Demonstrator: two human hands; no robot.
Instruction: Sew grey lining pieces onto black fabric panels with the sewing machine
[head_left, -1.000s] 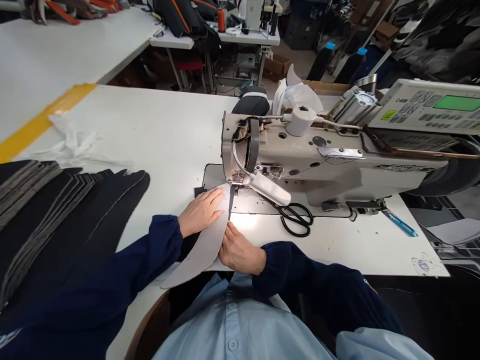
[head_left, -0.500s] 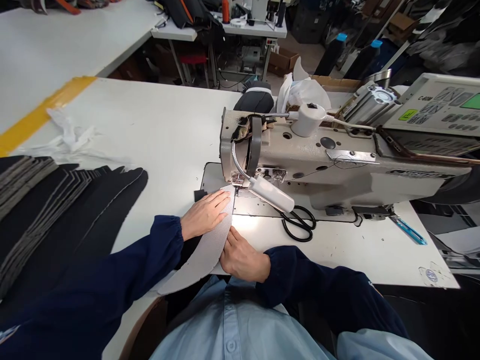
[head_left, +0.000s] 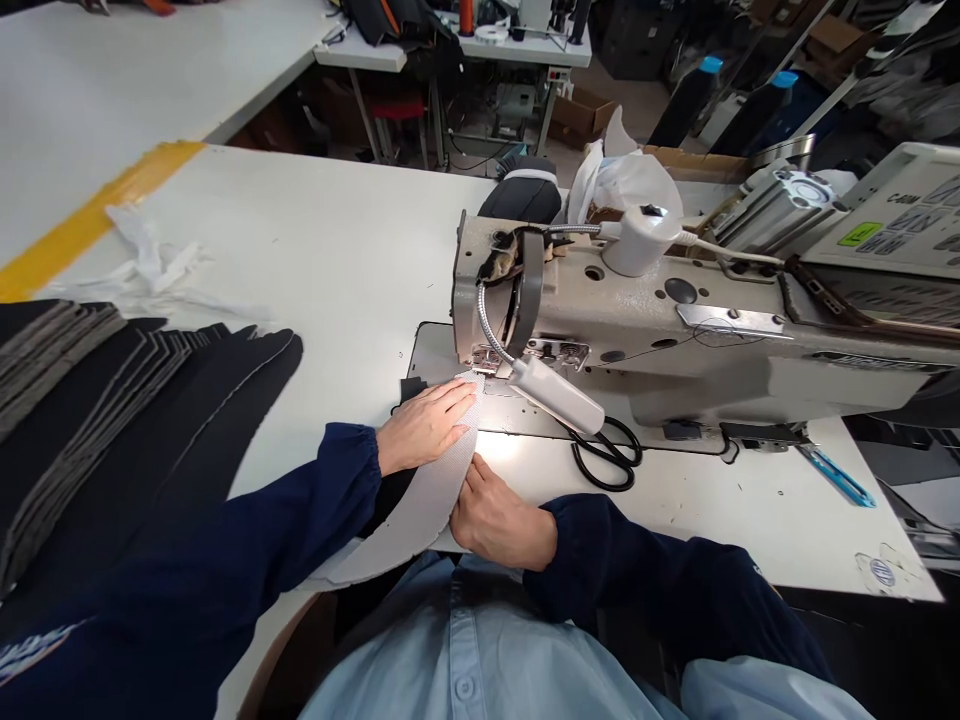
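A curved light-grey fabric panel [head_left: 420,508], its surface finely textured, runs from the sewing machine's [head_left: 600,290] presser foot towards my lap. My left hand [head_left: 429,424] lies flat on the panel near the foot, fingers stretched and close to the needle area. Nearer my body, my right hand [head_left: 499,515] pinches the panel's right edge, thumb and fingers closed on it. Dark material shows beneath the panel, partly hidden by my left hand and sleeve. A white lamp [head_left: 559,393] on a bendable neck lights the spot right of the foot.
Black-handled scissors [head_left: 609,455] lie right of my hands, partly under the lamp. A blue cutter [head_left: 838,475] rests farther right. Stacked dark fabric pieces [head_left: 202,420] cover the table's left side, with white scraps [head_left: 154,265] behind. A control panel [head_left: 900,215] stands at the right.
The whole view has shifted slightly, so the machine and table sit farther right. Both hands keep nearly the same places on the panel; any feed of the fabric is too small to make out.
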